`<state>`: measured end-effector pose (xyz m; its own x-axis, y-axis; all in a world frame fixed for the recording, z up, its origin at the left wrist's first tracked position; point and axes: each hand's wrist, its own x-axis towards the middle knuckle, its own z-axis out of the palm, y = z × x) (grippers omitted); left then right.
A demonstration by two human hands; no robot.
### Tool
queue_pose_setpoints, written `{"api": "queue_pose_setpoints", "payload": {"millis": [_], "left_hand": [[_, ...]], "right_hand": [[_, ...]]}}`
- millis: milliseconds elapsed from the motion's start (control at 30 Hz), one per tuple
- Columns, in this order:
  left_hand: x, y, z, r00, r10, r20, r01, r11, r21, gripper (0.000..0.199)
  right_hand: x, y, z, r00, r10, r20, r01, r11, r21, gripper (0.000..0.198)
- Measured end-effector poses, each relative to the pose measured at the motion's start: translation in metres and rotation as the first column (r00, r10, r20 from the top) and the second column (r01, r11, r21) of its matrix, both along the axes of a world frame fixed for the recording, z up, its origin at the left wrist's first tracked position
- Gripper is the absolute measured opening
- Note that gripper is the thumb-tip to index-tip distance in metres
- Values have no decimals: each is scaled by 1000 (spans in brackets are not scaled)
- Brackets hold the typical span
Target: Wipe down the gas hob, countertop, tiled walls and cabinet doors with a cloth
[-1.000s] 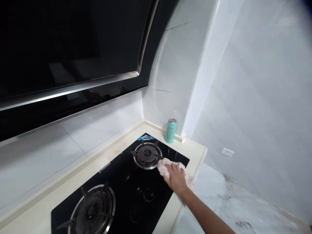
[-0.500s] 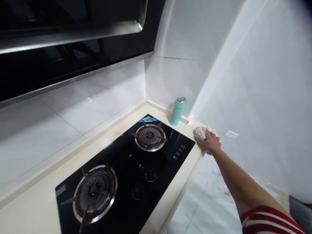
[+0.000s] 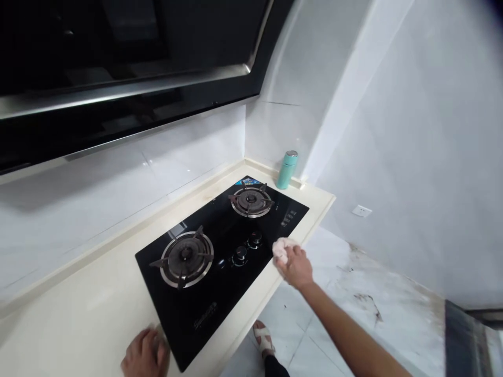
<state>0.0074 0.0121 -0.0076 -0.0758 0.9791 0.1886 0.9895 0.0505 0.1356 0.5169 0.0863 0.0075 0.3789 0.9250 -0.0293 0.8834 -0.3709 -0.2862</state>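
My right hand [image 3: 297,268] is closed on a pale pink cloth [image 3: 283,248], pressed against the front strip of the counter beside the hob. My left hand [image 3: 144,353] has come in at the bottom edge, by the near left corner of the hob, its fingers curled. A blurred greyish patch shows by its thumb; what it holds, if anything, I cannot make out. The black glass gas hob [image 3: 220,277] has two burners, a near one [image 3: 186,255] and a far one [image 3: 251,200], with two knobs [image 3: 247,248] between them and the front edge.
A mint-green flask [image 3: 287,170] stands upright behind the hob's far right corner. The cream counter [image 3: 78,293] surrounds the hob, and a black range hood [image 3: 129,99] overhangs it. A wall socket [image 3: 361,211] is at right. Below are the tiled floor and a sandalled foot [image 3: 263,339].
My right hand has moved with the cloth from the counter's far right end toward me along the front strip. My left hand has come into view. The camera view has shifted.
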Motion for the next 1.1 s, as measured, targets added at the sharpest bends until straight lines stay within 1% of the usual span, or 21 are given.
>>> {"api": "queue_pose_setpoints", "payload": {"millis": [133, 200, 300, 400, 433, 500, 533, 567, 633, 667, 700, 733, 767, 800, 833, 867, 900, 933, 1000, 1067, 1100], "left_hand": [[15, 1, 14, 994, -7, 110, 12, 999, -42, 43], [19, 1, 19, 976, -18, 219, 26, 999, -34, 41], [20, -3, 25, 879, -62, 474, 61, 998, 18, 36], [16, -21, 32, 784, -98, 613, 82, 995, 54, 38], [14, -30, 35, 774, -96, 625, 79, 995, 54, 40], [9, -49, 44, 705, -34, 708, 41, 999, 7, 46], [7, -59, 49, 625, 38, 779, 7, 999, -54, 50], [6, -68, 55, 504, 127, 855, -22, 991, -134, 54], [5, -84, 66, 181, 291, 940, -6, 956, -295, 64], [6, -90, 71, 41, 343, 938, 38, 938, -345, 69], [6, -96, 73, -45, 372, 927, 80, 926, -368, 72], [5, -101, 74, -86, 385, 919, 106, 920, -376, 75], [2, -106, 73, -80, 388, 918, 112, 919, -378, 76], [-2, -111, 69, -27, 381, 924, 89, 922, -377, 76], [-9, -117, 63, 67, 362, 930, 39, 930, -365, 76], [-19, -123, 55, 191, 336, 922, -20, 941, -338, 74], [-30, -129, 45, 339, 296, 893, -75, 955, -288, 72], [-43, -135, 34, 484, 259, 836, -123, 966, -228, 67], [-69, -146, 14, 722, 168, 671, -138, 986, -99, 55], [-90, -154, 1, 878, 152, 455, -165, 986, -13, 46], [-96, -158, -2, 920, 181, 348, -197, 980, 13, 45]], "right_hand": [[-111, -60, 6, 985, 167, -32, -166, 985, 43, 41], [-166, -91, 9, 962, 264, -67, -260, 963, 70, 40], [-236, -130, 14, 880, 433, -196, -417, 901, 120, 38], [-279, -156, 21, 723, 547, -423, -521, 833, 186, 35], [-286, -160, 24, 636, 539, -553, -517, 829, 213, 35], [-293, -163, 31, 385, 408, -828, -453, 865, 216, 39], [-294, -162, 36, 252, 314, -916, -419, 888, 189, 42], [-293, -160, 40, 146, 231, -962, -396, 905, 157, 47], [-287, -150, 48, 4, 122, -993, -389, 915, 111, 58], [-281, -143, 51, -41, 104, -994, -391, 914, 111, 63], [-272, -135, 52, -58, 108, -992, -381, 917, 122, 66], [-261, -125, 53, -32, 139, -990, -354, 925, 141, 66], [-248, -113, 51, 37, 192, -981, -311, 935, 171, 64], [-232, -101, 49, 143, 253, -957, -252, 944, 212, 61], [-216, -89, 46, 270, 303, -914, -185, 948, 260, 58], [-200, -78, 42, 374, 320, -871, -117, 947, 298, 58], [-185, -69, 39, 447, 312, -839, -53, 945, 323, 59], [-174, -62, 37, 495, 296, -817, 0, 940, 341, 62], [-164, -58, 32, 569, 299, -766, 38, 921, 388, 62], [-173, -65, 28, 593, 357, -722, -16, 901, 433, 57], [-183, -71, 25, 610, 397, -686, -90, 894, 438, 55]]}}
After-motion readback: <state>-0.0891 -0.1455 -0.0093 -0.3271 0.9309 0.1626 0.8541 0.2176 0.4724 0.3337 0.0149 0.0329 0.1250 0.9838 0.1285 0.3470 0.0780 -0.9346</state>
